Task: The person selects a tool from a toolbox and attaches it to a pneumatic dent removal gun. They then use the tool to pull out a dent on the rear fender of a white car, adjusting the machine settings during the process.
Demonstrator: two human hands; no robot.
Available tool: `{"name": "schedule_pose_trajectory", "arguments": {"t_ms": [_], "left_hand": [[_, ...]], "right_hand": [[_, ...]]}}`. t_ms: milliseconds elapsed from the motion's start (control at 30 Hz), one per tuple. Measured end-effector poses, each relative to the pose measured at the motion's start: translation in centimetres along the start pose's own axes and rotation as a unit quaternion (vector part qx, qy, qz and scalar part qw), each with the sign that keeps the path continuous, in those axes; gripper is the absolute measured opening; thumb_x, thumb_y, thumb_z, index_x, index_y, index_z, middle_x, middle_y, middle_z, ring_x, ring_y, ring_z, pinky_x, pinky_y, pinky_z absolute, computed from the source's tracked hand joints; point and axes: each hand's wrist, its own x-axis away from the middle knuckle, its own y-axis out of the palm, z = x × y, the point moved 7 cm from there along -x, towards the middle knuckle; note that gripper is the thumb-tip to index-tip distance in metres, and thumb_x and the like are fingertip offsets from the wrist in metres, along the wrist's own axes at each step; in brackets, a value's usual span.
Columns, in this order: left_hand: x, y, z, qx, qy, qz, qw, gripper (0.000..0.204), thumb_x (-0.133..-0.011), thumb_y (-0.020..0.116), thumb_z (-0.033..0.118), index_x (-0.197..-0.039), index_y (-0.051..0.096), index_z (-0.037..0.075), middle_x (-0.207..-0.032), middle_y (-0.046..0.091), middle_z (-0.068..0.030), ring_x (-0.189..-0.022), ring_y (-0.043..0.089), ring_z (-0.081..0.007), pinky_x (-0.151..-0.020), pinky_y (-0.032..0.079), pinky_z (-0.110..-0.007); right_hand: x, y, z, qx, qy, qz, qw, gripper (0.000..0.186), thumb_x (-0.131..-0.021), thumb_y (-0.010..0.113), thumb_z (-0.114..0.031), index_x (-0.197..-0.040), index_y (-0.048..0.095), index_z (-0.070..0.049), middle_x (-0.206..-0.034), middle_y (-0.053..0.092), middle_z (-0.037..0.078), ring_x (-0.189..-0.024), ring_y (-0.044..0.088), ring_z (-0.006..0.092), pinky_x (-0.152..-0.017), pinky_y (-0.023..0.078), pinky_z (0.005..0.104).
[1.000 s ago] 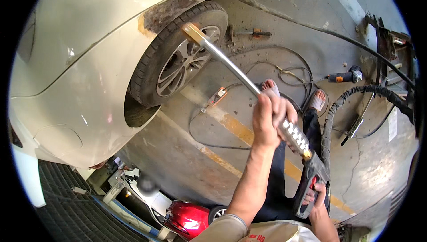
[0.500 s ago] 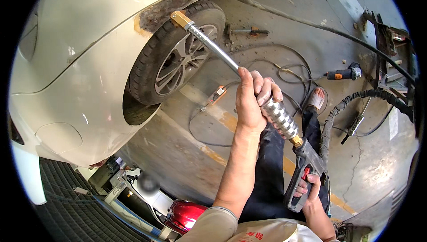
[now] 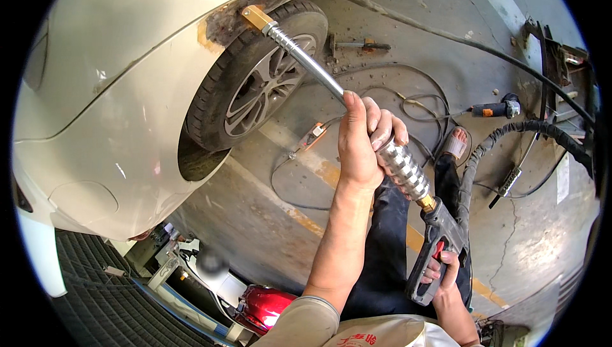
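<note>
Across the middle lies a slide-hammer dent puller with a chrome rod (image 3: 309,65), a ribbed metal sliding weight (image 3: 403,171) and a black pistol handle (image 3: 451,231) with a red trigger. My left hand (image 3: 360,149) is closed round the upper end of the weight, its thumb along the rod. Lower right, my right hand (image 3: 446,278) grips the handle, fingers at the trigger. The brass tip (image 3: 257,18) is at the bare, dark patch (image 3: 224,23) on the car's wheel arch; whether it touches the metal, I cannot tell.
The cream car body (image 3: 108,111) and its wheel (image 3: 268,85) fill the left. A brass-ended cable (image 3: 408,18) runs from the arch to the right. A wrapped cable (image 3: 494,140) joins the handle. On the floor lie an angle grinder (image 3: 494,109) and loose cords. A red motorbike (image 3: 268,309) stands below.
The brass tip has shifted slightly up and left against the wheel arch. The view has drifted a little. Both hands keep their hold.
</note>
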Motion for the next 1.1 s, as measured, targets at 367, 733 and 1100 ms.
{"name": "schedule_pose_trajectory", "arguments": {"t_ms": [367, 733, 1100], "left_hand": [[0.2, 0.5, 0.0, 0.021, -0.02, -0.034, 0.999, 0.052, -0.09, 0.035, 0.063, -0.065, 0.031, 0.017, -0.048, 0.027, 0.0046, -0.052, 0.044, -0.016, -0.058, 0.038, -0.031], [-3.1, 0.5, 5.6, -0.092, 0.062, 0.051, 0.993, 0.045, -0.087, 0.046, 0.06, -0.09, 0.043, 0.015, -0.065, 0.039, 0.003, -0.052, 0.043, -0.0129, -0.058, 0.041, -0.031], [3.6, -1.6, -6.4, 0.034, -0.034, 0.015, 0.999, 0.049, -0.09, 0.036, 0.061, -0.07, 0.034, 0.016, -0.049, 0.029, 0.0042, -0.052, 0.044, -0.0158, -0.058, 0.039, -0.032]], "right_hand": [[0.7, 0.2, 0.6, 0.005, 0.017, 0.018, 1.0, 0.021, -0.072, 0.058, -0.028, -0.082, 0.052, -0.01, -0.055, 0.043, -0.001, -0.043, 0.04, 0.0099, -0.047, 0.037, 0.0268], [0.4, -0.1, 0.6, -0.016, 0.01, -0.017, 1.0, 0.028, -0.073, 0.056, -0.028, -0.091, 0.054, -0.006, -0.055, 0.041, -0.001, -0.042, 0.038, 0.0089, -0.046, 0.037, 0.0259], [3.0, -4.3, -1.4, -0.02, -0.022, 0.039, 0.999, 0.023, -0.073, 0.058, -0.025, -0.089, 0.053, -0.008, -0.056, 0.043, -0.001, -0.043, 0.039, 0.0091, -0.043, 0.037, 0.0247]]}}
